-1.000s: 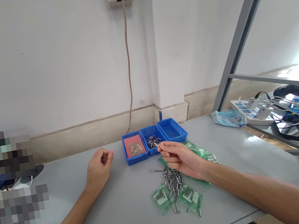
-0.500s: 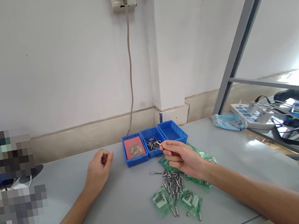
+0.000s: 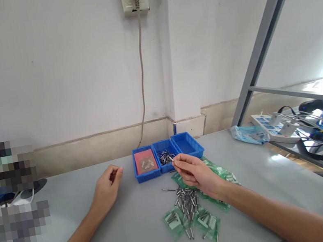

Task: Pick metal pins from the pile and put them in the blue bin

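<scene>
My right hand (image 3: pixel 193 169) pinches a small metal pin (image 3: pixel 172 158) between thumb and fingertips, just in front of the middle blue bin (image 3: pixel 160 142). That bin holds many dark metal pins (image 3: pixel 165 157). My left hand (image 3: pixel 108 186) is curled closed above the table, left of the bins; what lies inside its fingers is hidden. A loose pile of metal pins (image 3: pixel 188 201) lies below my right hand. Green plastic bags (image 3: pixel 174 221) with pins and white labels lie around the pile, some partly under my right hand.
The left blue bin (image 3: pixel 148 176) holds a pink sheet and a small clear bag (image 3: pixel 147 164). The right blue bin (image 3: pixel 187 143) stands beside it, against the wall. A blue plastic packet (image 3: pixel 249 134), a power strip (image 3: pixel 275 128) and cables lie near the grey metal frame (image 3: pixel 266 40). A blurred-out person is at left.
The view has shifted slightly. My right hand still pinches the pin near the middle bin, its other fingers a little more curled. My left hand stays almost where it was.
</scene>
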Demonstrator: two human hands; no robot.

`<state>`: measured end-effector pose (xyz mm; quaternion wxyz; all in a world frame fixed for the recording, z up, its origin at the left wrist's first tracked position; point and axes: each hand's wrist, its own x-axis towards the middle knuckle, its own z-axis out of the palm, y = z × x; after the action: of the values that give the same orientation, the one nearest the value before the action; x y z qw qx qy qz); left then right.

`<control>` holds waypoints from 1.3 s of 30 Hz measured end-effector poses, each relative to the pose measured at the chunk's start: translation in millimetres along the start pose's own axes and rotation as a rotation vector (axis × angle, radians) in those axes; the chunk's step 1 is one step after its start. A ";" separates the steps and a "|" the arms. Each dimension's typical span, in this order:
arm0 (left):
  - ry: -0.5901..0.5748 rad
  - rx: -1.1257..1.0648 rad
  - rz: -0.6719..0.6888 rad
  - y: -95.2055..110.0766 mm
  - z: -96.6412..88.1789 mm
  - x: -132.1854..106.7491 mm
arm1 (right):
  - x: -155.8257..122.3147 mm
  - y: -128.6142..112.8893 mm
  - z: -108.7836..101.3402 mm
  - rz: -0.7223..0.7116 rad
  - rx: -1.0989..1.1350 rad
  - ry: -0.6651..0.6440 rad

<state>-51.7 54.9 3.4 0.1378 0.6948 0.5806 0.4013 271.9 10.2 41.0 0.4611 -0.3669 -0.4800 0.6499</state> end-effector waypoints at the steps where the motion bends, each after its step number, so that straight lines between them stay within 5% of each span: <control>1: -0.012 -0.002 0.001 -0.3 0.5 -0.3 | 0.2 1.3 0.6 -0.035 -0.066 0.015; 9: -0.045 -0.010 0.031 1.9 1.8 -4.1 | 1.5 13.3 -1.9 -0.388 -0.585 0.140; 15: -0.076 -0.007 0.030 9.7 -0.1 -7.9 | 2.0 14.0 -3.0 -0.336 -0.587 0.123; 20: -0.142 0.018 0.053 14.3 -0.5 -12.4 | 1.2 8.6 1.5 -0.103 -0.325 0.059; 27: -0.184 0.031 0.103 19.4 0.4 -15.1 | 1.2 5.2 4.2 0.016 -0.010 0.013; 39: -0.321 0.082 0.156 25.8 -0.8 -22.7 | -1.2 4.0 8.0 -0.090 -0.250 0.093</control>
<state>-34.3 26.4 11.9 0.1689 0.7979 0.5114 0.2710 263.8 6.3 39.3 0.4624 -0.4295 -0.5514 0.5457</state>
